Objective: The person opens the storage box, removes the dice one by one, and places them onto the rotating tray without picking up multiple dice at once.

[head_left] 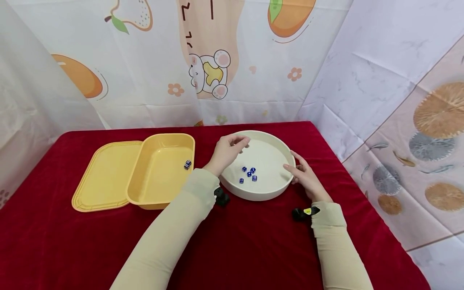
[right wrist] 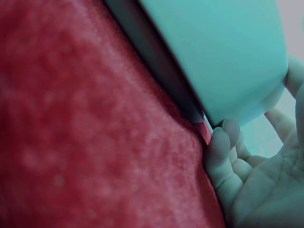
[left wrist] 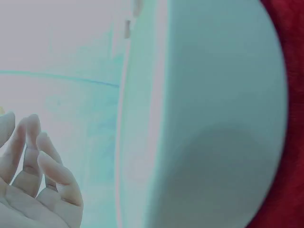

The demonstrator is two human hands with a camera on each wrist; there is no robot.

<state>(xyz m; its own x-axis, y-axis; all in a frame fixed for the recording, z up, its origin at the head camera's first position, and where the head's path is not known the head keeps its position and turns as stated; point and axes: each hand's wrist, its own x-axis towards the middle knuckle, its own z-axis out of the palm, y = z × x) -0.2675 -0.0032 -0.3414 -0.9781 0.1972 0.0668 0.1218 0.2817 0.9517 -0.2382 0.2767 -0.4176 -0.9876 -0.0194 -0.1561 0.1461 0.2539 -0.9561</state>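
A round cream tray (head_left: 274,196) with a raised wall sits on the red cloth. Several blue dice with white pips (head_left: 249,174) lie together inside it, toward the near left. My right hand (head_left: 306,175) grips the tray's right side, thumb over the rim. In the right wrist view, other fingertips (right wrist: 231,127) are at the tray's lower edge. Over the tray's left part is my left hand (head_left: 228,151), its fingers loosely bent. The left wrist view shows its palm side, with nothing between the fingers. Two more dice (head_left: 187,164) rest in the yellow box (head_left: 159,177).
The rectangular yellow box stands left of the tray, partly over a flat yellow lid (head_left: 105,177). Red cloth (head_left: 246,241) covers the table. A printed curtain (head_left: 145,80) hangs behind the far edge, and another patterned sheet (head_left: 409,161) is at the right.
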